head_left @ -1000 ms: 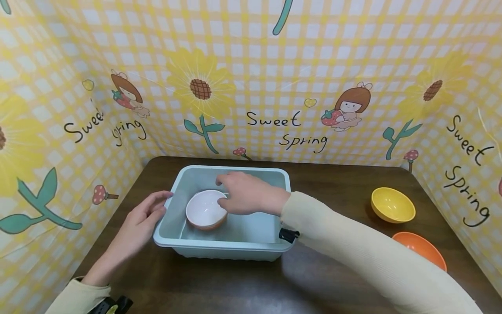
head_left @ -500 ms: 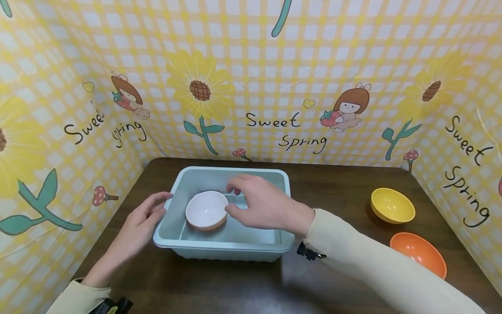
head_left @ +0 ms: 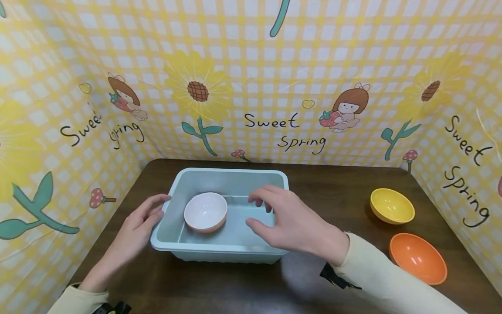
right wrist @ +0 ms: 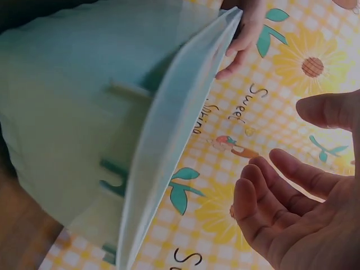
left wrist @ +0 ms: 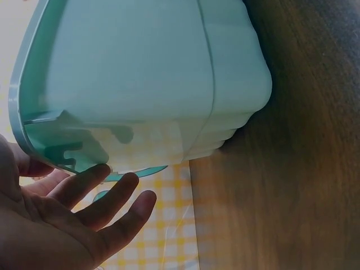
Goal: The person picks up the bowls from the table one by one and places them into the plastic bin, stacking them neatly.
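A pale blue-green plastic tub [head_left: 219, 247] stands on the dark wooden table. Inside it, on the left, sits a bowl [head_left: 205, 210], white within and orange-brown on the outside. My left hand [head_left: 135, 226] rests at the tub's left rim; the left wrist view shows that hand [left wrist: 67, 219] with its fingers spread beside the wall. Over the right part of the tub hovers my right hand [head_left: 290, 220], thumb and fingers apart and holding nothing. In the right wrist view this hand [right wrist: 298, 208] is beyond the rim of the tub [right wrist: 67, 107].
To the right on the table [head_left: 333, 187] stand a yellow bowl [head_left: 392, 206] and, nearer, an orange bowl [head_left: 418, 258]. A yellow checked cloth [head_left: 251, 78] with flowers walls the table at the back and on both sides.
My right hand has drawn back to the right, away from the white-lined bowl, which stays in the tub. More of the orange bowl shows now. The left hand keeps its place at the rim.
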{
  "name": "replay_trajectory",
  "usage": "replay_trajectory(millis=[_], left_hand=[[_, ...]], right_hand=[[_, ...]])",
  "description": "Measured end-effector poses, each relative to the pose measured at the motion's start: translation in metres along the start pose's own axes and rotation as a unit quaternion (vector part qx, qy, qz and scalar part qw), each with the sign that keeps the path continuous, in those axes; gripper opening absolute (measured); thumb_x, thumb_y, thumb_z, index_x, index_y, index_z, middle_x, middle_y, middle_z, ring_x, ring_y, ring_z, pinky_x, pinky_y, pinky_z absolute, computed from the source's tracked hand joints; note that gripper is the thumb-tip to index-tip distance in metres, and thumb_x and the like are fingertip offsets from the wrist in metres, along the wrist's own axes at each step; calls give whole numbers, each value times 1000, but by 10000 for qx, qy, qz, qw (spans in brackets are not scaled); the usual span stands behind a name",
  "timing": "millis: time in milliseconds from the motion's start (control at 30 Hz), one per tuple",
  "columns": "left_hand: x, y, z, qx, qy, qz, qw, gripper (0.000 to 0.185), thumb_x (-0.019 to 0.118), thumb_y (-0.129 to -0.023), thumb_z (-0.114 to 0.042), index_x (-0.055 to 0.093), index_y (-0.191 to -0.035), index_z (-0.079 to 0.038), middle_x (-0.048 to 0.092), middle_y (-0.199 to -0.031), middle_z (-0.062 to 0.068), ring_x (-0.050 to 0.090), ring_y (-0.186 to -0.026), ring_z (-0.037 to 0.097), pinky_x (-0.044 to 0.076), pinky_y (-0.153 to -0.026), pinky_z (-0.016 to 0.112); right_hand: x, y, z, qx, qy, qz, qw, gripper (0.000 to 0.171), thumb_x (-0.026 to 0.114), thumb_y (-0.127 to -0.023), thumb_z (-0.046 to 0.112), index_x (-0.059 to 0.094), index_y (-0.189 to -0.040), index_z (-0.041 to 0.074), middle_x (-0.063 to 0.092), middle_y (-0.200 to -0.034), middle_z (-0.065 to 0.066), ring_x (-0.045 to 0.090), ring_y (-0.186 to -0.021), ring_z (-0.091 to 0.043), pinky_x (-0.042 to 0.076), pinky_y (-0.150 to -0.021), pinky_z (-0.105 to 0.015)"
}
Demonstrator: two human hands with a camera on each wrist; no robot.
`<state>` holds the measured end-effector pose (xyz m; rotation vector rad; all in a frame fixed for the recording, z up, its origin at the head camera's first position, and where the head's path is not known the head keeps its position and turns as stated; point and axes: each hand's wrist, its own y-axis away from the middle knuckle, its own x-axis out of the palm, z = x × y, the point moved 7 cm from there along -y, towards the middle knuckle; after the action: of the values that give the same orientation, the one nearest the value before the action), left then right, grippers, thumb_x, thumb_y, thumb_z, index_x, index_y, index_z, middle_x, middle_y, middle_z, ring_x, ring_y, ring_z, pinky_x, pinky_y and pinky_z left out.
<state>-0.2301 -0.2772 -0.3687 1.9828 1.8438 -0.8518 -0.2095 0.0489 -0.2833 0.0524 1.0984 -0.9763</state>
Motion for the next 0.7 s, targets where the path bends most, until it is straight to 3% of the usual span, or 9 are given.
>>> replay_trajectory(millis=[133, 300, 367, 567, 700], left_hand=[[-2, 0, -1, 124, 76, -95, 9998, 36, 48, -113, -17, 53, -149, -10, 62, -143, 22, 56, -118, -9, 50, -80, 18], [0, 0, 0, 115, 128, -36, 9998, 37, 48, -114, -18, 53, -149, -10, 60, -144, 22, 55, -117, -11, 50, -80, 19], [0, 0, 0, 81, 96, -33, 9999, 37, 48, -114, -18, 53, -150, -10, 60, -145, 22, 57, -121, -5, 50, -81, 19], [0, 1, 1, 39, -2, -80, 10000, 38, 46, -114, -18, 51, -151, -9, 57, -147, 25, 54, -134, 34, 49, -81, 17], [0, 0, 0, 36, 24, -71, 10000, 38, 46, -114, -18, 51, -151, -10, 57, -147, 24, 55, -133, 33, 50, -80, 18]], right_hand=[[-6, 15, -2, 173, -162, -115, 9997, 26, 79, -94, 24, 68, -117, 16, 62, -105, 11, 56, -89, -10, 52, -75, -31], [-11, 36, -6, 492, -138, 1, 9987, 26, 79, -95, 26, 68, -117, 19, 61, -104, 12, 55, -90, -9, 52, -72, -28], [-13, 44, -7, 594, -58, 19, 9982, 26, 79, -95, 26, 68, -118, 19, 61, -104, 12, 56, -90, -10, 52, -71, -28], [-17, 61, -3, 699, 185, -81, 9973, 32, 81, -92, 24, 68, -121, 19, 62, -108, 13, 59, -88, -10, 54, -74, -28], [-21, 70, 2, 669, 305, -264, 9969, 35, 83, -90, 24, 68, -121, 19, 61, -109, 16, 58, -91, -6, 54, -78, -28]])
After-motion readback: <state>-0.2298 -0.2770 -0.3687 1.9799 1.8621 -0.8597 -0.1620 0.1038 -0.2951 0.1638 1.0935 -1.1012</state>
